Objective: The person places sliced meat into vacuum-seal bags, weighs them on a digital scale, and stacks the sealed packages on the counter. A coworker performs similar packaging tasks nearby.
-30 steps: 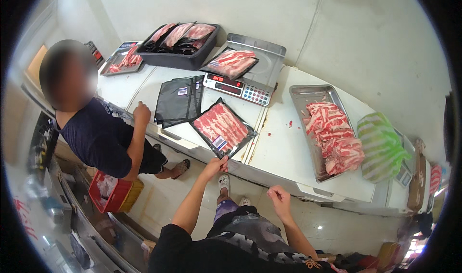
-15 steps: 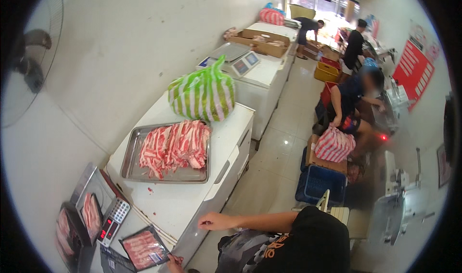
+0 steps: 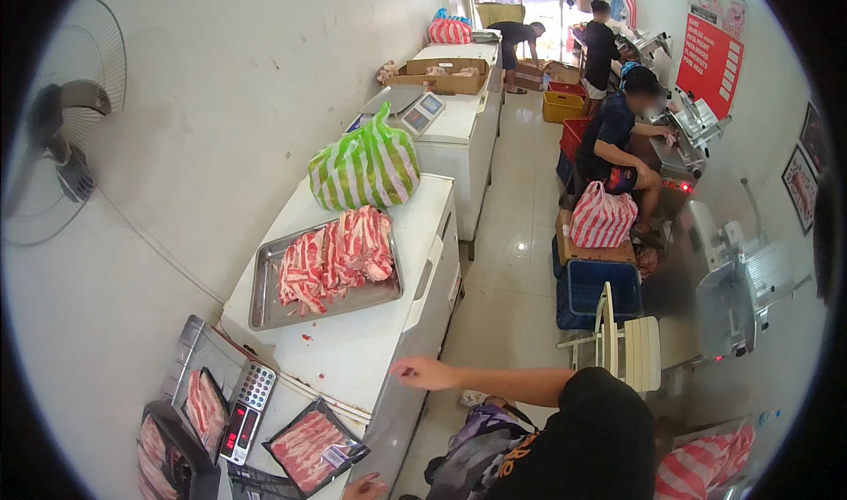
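Observation:
My left hand (image 3: 364, 488) is partly cut off by the lower edge. Its fingers are loosely out, just beside a black-edged flat pack of sliced meat (image 3: 313, 444) that has a small label. My right hand (image 3: 426, 373) hangs over the freezer's front edge with loosely bent fingers and nothing visible in it. Left of the flat pack stands a scale (image 3: 243, 419) with a keypad and red digits. Another meat pack (image 3: 206, 407) rests on its metal platform. Further back, a steel tray (image 3: 267, 302) carries a pile of red-and-white meat strips (image 3: 340, 257).
A green-striped bag (image 3: 366, 165) sits behind the tray on the white freezer (image 3: 353, 350). A fan (image 3: 75, 112) is at the left wall. Across the aisle are a folding chair (image 3: 631, 346), a blue crate (image 3: 600, 293), a red-striped bag (image 3: 603, 218) and a seated person (image 3: 613, 138).
The view has shifted, so the freezer and packs appear further right. My left hand has come off the flat pack's corner. My right hand's fingers look more stretched out.

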`<state>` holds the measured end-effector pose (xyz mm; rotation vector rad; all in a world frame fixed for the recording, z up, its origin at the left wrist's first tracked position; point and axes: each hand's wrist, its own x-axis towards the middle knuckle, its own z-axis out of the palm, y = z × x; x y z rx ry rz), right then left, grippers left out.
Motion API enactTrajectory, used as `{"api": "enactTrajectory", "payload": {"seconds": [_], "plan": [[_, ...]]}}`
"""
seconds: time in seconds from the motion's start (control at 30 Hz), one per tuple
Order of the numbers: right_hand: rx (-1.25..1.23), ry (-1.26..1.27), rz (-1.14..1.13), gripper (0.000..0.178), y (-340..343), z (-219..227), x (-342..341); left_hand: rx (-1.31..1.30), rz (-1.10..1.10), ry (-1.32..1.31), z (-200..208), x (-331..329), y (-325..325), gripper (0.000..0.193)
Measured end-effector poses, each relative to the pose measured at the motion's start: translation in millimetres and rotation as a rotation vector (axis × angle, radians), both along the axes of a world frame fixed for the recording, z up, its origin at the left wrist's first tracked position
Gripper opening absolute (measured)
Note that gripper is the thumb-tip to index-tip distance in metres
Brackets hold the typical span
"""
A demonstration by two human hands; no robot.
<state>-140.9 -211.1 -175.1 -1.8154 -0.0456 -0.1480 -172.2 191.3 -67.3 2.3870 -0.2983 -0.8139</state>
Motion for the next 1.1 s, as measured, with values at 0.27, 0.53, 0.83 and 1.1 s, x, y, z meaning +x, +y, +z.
{"api": "enactTrajectory", "payload": {"seconds": [0.27,0.53,0.83,1.1], "plan": [[-0.436,-0.490,-0.027,0.024,60,20,115,-0.003,0.319,-0.657,-73,12,108,0.029],[-0.514,-0.507,-0.154,0.027,74,3,130,0.037,0.134,-0.901,-174,1,167,0.028],[-0.492,-0.549,-0.113,0.021,87,-42,151,0.024,0.076,-1.077,-128,-15,141,0.021],[-0.521,-0.479,-0.131,0.020,82,15,139,0.013,0.149,-1.152,-86,5,115,0.023]]}}
